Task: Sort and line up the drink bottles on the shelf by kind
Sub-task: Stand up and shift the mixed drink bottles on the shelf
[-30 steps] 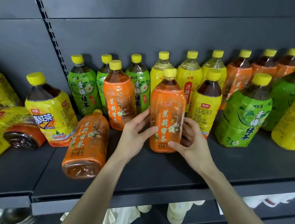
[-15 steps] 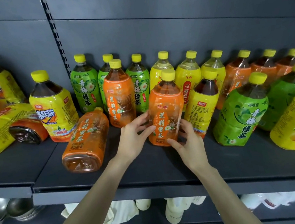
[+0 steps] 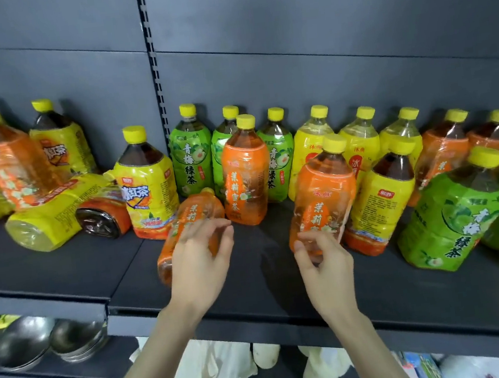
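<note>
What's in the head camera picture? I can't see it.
Two hands reach onto a dark shelf crowded with tea bottles. The left hand is over a lying orange bottle; the right hand is at the base of an upright orange bottle.

Body in view: two arms only, entering from the bottom edge. Both slender: left forearm (image 3: pixel 155 355) bare along all its visible length, right forearm (image 3: pixel 370 346) likewise. Wrists bare. The left grip (image 3: pixel 199 266) is a bare hand, fingers (image 3: pixel 216 234) long and thin, outlines smeared by blur. The right grip (image 3: pixel 326 270) is a bare hand, sharper, thumb and knuckles distinct. Nail detail too small to read.
</note>
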### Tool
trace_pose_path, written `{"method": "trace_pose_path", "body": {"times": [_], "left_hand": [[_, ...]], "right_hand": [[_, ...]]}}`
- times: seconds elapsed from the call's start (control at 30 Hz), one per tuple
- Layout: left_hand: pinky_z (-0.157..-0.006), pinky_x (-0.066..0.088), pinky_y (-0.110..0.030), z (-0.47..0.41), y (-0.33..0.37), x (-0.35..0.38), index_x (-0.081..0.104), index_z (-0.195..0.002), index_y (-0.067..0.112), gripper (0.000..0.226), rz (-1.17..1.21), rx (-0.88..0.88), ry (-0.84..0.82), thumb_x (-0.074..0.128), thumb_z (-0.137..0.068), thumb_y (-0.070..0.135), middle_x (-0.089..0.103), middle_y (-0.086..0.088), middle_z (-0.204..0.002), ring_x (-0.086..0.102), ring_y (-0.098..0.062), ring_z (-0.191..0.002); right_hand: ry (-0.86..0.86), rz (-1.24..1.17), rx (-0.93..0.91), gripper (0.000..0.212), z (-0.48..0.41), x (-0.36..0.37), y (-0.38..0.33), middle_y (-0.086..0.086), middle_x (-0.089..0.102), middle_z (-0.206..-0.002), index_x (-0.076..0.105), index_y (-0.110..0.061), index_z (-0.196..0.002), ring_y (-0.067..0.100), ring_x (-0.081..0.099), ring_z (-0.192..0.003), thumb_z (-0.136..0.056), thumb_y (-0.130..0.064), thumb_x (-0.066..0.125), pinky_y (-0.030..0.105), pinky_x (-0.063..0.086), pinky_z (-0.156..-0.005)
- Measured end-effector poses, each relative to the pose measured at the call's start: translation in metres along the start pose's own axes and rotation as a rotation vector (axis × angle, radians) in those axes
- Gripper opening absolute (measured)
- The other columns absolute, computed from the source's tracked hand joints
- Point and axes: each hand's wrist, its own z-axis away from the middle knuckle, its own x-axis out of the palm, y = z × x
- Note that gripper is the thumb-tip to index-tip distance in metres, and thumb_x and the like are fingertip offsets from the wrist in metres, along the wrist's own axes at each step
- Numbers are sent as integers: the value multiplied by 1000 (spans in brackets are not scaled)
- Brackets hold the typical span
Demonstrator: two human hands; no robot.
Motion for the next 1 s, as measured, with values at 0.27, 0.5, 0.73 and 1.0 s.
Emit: {"method": "trace_pose_path", "body": {"times": [0.27, 0.5, 0.73, 1.0], "left_hand": [[-88, 49, -42, -19, -68, -44, 61, -110, 19, 26, 111, -287, -103, 64, -88, 33, 59, -1, -113, 58, -23, -105], [-74, 47, -8, -35, -110, -50, 55, -122, 16, 52, 264, -416, -424, 56, -85, 52, 62, 6, -111, 58, 2, -93], [-70, 44, -7, -43, -116, -51, 54, -124, 23, 75, 455, -455, -638, 47, -67, 71, 64, 13, -106, 60, 4, -89], [-85, 53, -21, -34, -116, -58, 52, -130, 21, 61, 690, -366, -661, 57, -78, 51, 63, 4, -121, 62, -9, -108]], "right_hand": [[-65, -80, 49, 10, -5, 83, -45, -1, 67, -93, 67, -13, -100, -4, 59, -82, -92, -16, 62, 3, 42, -66], [-75, -183, 278, 22, -9, 132, -66, -10, 64, -101, 60, -29, -105, 6, 62, -93, -89, -43, 62, 26, 51, -81], [-261, -362, 583, 25, -14, 134, -69, -10, 65, -97, 56, -35, -99, 11, 66, -88, -84, -54, 61, 23, 51, -72], [-286, -532, 397, 27, -3, 120, -74, -21, 72, -92, 63, -35, -101, 2, 69, -87, -76, -46, 63, 12, 52, -65]]}}
